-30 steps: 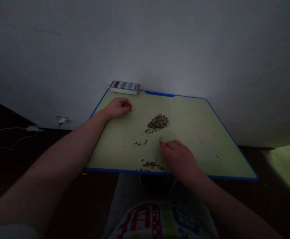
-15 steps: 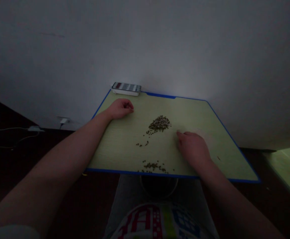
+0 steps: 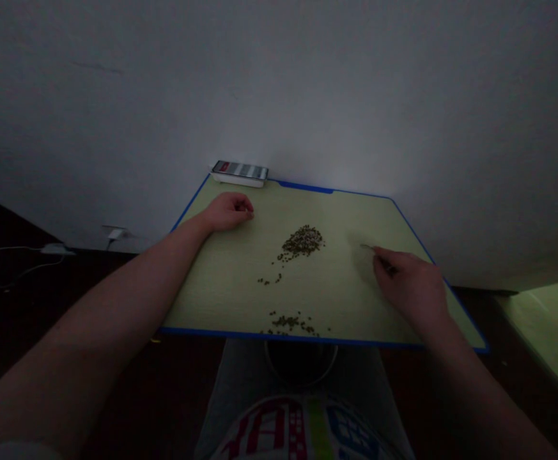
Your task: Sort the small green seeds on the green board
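Note:
My left hand (image 3: 228, 211) rests on the far left of the pale yellow-green board (image 3: 336, 287), its fingers curled in towards the thumb and nothing visible in them. Over the right side of the board, my right hand (image 3: 410, 281) pinches a thin, slender thing (image 3: 367, 246) whose tip sticks out to the left; its kind is too small to tell. Between the hands lies a heap of small brownish seed-like grains (image 3: 303, 240), with a few strays (image 3: 269, 281) trailing towards me. A second, thinner scatter of grains (image 3: 291, 322) lies along the near edge.
A phone (image 3: 240, 170) lies on a white box at the board's back left corner, against the wall (image 3: 279, 96). Beneath the near blue edge, a dark round container (image 3: 300, 364) sits between my legs. A plug (image 3: 116, 234) and white cables are at the lower left.
My right hand has moved right and away from the heap, and a thin thing now shows at its fingertips. My left hand has stayed in place on the board. The view has shifted slightly.

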`<state>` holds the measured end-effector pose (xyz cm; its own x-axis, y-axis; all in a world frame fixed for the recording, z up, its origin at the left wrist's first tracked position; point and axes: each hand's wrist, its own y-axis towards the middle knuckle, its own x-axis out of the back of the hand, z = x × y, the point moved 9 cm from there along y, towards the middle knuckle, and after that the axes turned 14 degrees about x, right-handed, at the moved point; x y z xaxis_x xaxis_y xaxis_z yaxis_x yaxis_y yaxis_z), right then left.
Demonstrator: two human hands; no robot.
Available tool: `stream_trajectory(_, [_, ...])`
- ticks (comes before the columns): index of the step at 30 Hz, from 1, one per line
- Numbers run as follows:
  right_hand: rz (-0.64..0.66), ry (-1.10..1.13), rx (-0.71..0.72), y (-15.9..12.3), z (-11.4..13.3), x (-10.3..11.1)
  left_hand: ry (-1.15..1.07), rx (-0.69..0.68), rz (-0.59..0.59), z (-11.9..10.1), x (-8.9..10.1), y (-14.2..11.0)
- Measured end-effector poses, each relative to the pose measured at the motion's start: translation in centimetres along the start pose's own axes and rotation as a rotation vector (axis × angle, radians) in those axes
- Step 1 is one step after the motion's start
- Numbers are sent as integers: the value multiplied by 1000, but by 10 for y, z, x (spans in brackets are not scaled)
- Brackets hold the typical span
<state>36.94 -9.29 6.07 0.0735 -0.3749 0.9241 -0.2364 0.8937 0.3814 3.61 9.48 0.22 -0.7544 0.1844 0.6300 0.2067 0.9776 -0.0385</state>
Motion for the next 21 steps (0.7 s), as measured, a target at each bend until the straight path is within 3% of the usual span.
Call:
stream_trajectory(3, [-63,56,-54,10,-8,13,-23,10,8,5,-1,3])
stream_trajectory(5, [-47,43,-14,17,3,12,-31,8,6,5,-1,3])
stream_trajectory(7, [35,-4,89,22,29,0,-35,3,3,4,0,2])
stream_trajectory(10, [276,-106,283,22,76,-34,-29,-2,7,0,0,0])
stream_trajectory(13, [343,-118,308,25,96,-51,-22,-4,4,-1,1,0])
stream_trajectory(16, [355,-143,234,31,84,-56,-1,9,-7,2,2,2])
stream_trajectory(21, [318,-193,46,38,25,-39,-4,-9,-2,4,2,2])
